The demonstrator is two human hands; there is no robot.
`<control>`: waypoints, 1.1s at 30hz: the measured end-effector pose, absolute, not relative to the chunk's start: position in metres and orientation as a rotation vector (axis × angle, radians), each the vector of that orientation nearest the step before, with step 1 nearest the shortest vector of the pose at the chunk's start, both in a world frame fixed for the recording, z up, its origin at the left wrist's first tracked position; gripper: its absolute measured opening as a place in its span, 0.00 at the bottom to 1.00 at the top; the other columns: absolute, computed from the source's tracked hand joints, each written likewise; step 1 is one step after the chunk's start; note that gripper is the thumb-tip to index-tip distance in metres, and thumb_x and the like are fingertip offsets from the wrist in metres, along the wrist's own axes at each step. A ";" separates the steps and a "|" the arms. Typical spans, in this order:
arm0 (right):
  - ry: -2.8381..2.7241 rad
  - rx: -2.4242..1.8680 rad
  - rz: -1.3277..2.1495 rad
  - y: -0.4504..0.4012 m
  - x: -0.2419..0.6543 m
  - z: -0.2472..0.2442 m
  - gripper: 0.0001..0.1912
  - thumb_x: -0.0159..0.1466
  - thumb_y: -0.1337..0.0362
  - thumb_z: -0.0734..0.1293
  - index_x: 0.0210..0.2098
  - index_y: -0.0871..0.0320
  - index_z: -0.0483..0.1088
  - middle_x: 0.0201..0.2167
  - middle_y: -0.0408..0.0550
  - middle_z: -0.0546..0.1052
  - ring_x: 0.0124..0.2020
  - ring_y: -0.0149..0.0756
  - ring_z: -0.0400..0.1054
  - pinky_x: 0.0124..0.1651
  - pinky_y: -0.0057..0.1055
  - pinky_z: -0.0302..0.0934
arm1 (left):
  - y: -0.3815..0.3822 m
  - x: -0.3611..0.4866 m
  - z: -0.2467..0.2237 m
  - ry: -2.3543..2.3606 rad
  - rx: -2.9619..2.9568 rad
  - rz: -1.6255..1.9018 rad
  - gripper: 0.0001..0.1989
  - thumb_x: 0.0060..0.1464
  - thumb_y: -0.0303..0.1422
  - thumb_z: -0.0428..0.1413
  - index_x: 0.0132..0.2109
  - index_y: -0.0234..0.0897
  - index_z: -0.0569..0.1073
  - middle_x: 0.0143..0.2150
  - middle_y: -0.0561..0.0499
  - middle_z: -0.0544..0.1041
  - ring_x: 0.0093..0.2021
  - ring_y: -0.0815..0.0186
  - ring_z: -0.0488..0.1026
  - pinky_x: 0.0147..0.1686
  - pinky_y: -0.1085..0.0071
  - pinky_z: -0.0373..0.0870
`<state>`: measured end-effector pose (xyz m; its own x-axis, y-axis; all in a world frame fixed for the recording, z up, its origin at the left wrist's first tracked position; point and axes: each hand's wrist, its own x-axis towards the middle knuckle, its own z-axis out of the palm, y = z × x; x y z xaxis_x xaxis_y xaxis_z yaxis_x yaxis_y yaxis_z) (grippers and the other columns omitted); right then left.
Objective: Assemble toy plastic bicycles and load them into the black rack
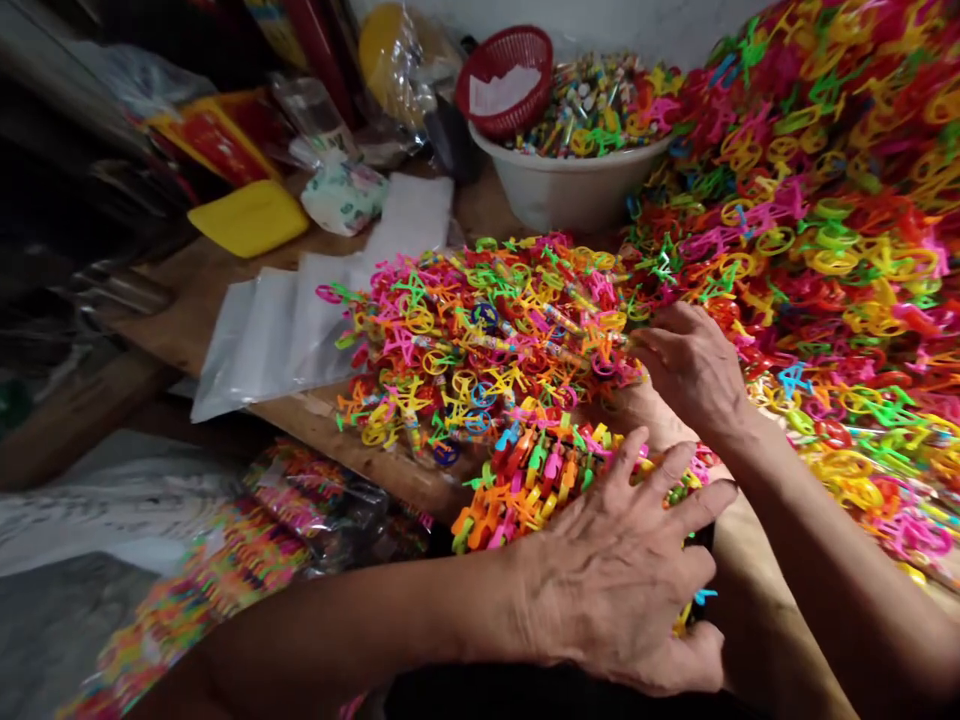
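My left hand [615, 580] lies palm down, fingers spread, over a neat row of small bright plastic toys [544, 465] near the table's front edge. Part of that row is hidden under the hand. Farther back, my right hand [697, 365] has its fingers curled together at the right end of a loose heap of plastic toys [480, 340]. What those fingertips hold, if anything, cannot be made out. The heap mixes pink, orange, yellow and green pieces with wheel-like rings and thin printed tubes.
Clear plastic bags [277, 320] lie left of the heap on the wooden table [322, 425]. Behind stands a white tub [577, 190] of printed tubes, with a red basket [506, 85] on it. A large toy pile [832, 240] rises at right. Packed toys [217, 570] sit below left.
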<state>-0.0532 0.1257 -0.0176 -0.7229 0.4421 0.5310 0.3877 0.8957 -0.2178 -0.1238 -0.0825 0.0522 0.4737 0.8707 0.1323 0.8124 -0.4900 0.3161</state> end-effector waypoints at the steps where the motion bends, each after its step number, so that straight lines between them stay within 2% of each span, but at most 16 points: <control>1: -2.415 -0.620 0.166 0.123 -0.042 -0.012 0.11 0.68 0.62 0.67 0.33 0.57 0.79 0.34 0.52 0.76 0.35 0.39 0.68 0.36 0.35 0.59 | -0.083 -0.124 0.051 1.461 2.512 0.409 0.18 0.60 0.43 0.52 0.42 0.38 0.83 0.68 0.43 0.68 0.71 0.42 0.58 0.70 0.37 0.53; 4: -2.285 -0.738 0.289 0.100 0.005 0.001 0.09 0.68 0.61 0.67 0.36 0.57 0.80 0.35 0.50 0.78 0.32 0.35 0.70 0.33 0.32 0.60 | -0.084 -0.123 0.048 1.462 2.502 0.414 0.20 0.62 0.45 0.51 0.44 0.39 0.82 0.70 0.44 0.65 0.73 0.41 0.54 0.69 0.35 0.51; 7: -2.262 -0.900 0.357 0.054 0.060 0.000 0.08 0.68 0.63 0.66 0.38 0.57 0.78 0.34 0.49 0.78 0.31 0.34 0.71 0.33 0.30 0.62 | -0.085 -0.125 0.047 1.438 2.499 0.355 0.17 0.63 0.45 0.52 0.43 0.41 0.82 0.72 0.47 0.63 0.74 0.44 0.54 0.71 0.37 0.46; 9: -2.238 -0.999 0.404 0.014 0.090 -0.010 0.06 0.67 0.65 0.66 0.38 0.57 0.76 0.33 0.47 0.79 0.31 0.34 0.72 0.34 0.30 0.64 | -0.085 -0.128 0.047 1.413 2.520 0.306 0.17 0.63 0.45 0.53 0.49 0.44 0.80 0.73 0.49 0.63 0.74 0.45 0.54 0.72 0.38 0.44; 10: -2.202 -1.018 0.448 -0.006 0.101 -0.017 0.05 0.66 0.66 0.67 0.38 0.57 0.76 0.32 0.46 0.79 0.31 0.34 0.73 0.35 0.30 0.64 | -0.085 -0.129 0.047 1.406 2.534 0.287 0.18 0.63 0.45 0.53 0.54 0.46 0.78 0.73 0.49 0.62 0.74 0.45 0.54 0.72 0.38 0.44; 12: -2.097 -1.006 0.567 -0.041 0.112 -0.032 0.04 0.65 0.69 0.67 0.38 0.56 0.75 0.30 0.44 0.79 0.31 0.35 0.73 0.34 0.30 0.65 | -0.083 -0.130 0.046 1.394 2.570 0.275 0.28 0.61 0.48 0.55 0.65 0.45 0.70 0.75 0.46 0.59 0.74 0.46 0.55 0.71 0.38 0.44; 15: -1.959 -0.955 0.686 -0.071 0.105 -0.047 0.07 0.65 0.71 0.67 0.40 0.55 0.75 0.33 0.45 0.80 0.35 0.37 0.75 0.38 0.32 0.66 | -0.082 -0.131 0.048 1.386 2.591 0.308 0.40 0.60 0.53 0.55 0.71 0.38 0.58 0.77 0.37 0.51 0.76 0.48 0.52 0.72 0.42 0.47; 18: -1.875 -0.916 0.732 -0.072 0.088 -0.050 0.07 0.66 0.71 0.66 0.40 0.54 0.73 0.34 0.46 0.79 0.39 0.38 0.75 0.43 0.36 0.66 | -0.081 -0.131 0.053 1.447 2.538 0.366 0.37 0.65 0.50 0.51 0.72 0.35 0.55 0.78 0.35 0.46 0.78 0.52 0.46 0.72 0.48 0.50; 21: -1.863 -0.867 0.755 -0.063 0.074 -0.046 0.07 0.67 0.71 0.63 0.35 0.54 0.71 0.30 0.44 0.76 0.34 0.36 0.70 0.41 0.37 0.62 | -0.078 -0.130 0.055 1.601 2.532 0.388 0.30 0.67 0.39 0.48 0.71 0.34 0.57 0.76 0.40 0.56 0.78 0.52 0.44 0.74 0.47 0.45; 23: -1.885 -0.880 0.755 -0.057 0.067 -0.045 0.09 0.68 0.70 0.62 0.32 0.55 0.68 0.26 0.43 0.73 0.29 0.34 0.65 0.39 0.37 0.58 | -0.074 -0.129 0.053 1.672 2.551 0.382 0.27 0.66 0.34 0.47 0.69 0.33 0.61 0.71 0.42 0.65 0.76 0.52 0.51 0.74 0.45 0.43; 25: -1.905 -0.917 0.758 -0.053 0.060 -0.045 0.12 0.69 0.69 0.61 0.28 0.55 0.65 0.23 0.42 0.69 0.27 0.33 0.60 0.37 0.36 0.54 | -0.068 -0.129 0.048 1.650 2.554 0.359 0.24 0.66 0.31 0.44 0.66 0.30 0.66 0.66 0.42 0.72 0.70 0.55 0.65 0.72 0.49 0.52; 27: -1.929 -0.933 0.754 -0.049 0.055 -0.048 0.13 0.69 0.68 0.61 0.27 0.55 0.64 0.24 0.42 0.69 0.27 0.33 0.59 0.38 0.36 0.54 | -0.064 -0.129 0.043 1.593 2.534 0.342 0.23 0.67 0.29 0.42 0.63 0.27 0.68 0.61 0.40 0.76 0.61 0.58 0.73 0.66 0.54 0.62; 29: -1.958 -0.943 0.743 -0.046 0.052 -0.051 0.12 0.69 0.66 0.61 0.28 0.55 0.65 0.27 0.44 0.72 0.30 0.34 0.62 0.40 0.36 0.54 | -0.061 -0.129 0.039 1.570 2.515 0.348 0.22 0.67 0.29 0.41 0.62 0.26 0.70 0.59 0.39 0.77 0.58 0.59 0.75 0.62 0.57 0.66; 33: -2.010 -0.970 0.706 -0.043 0.052 -0.055 0.08 0.67 0.67 0.62 0.30 0.55 0.67 0.32 0.49 0.75 0.35 0.38 0.66 0.41 0.37 0.56 | -0.062 -0.129 0.036 1.584 2.529 0.383 0.21 0.67 0.30 0.41 0.59 0.26 0.72 0.56 0.40 0.79 0.57 0.57 0.75 0.62 0.56 0.64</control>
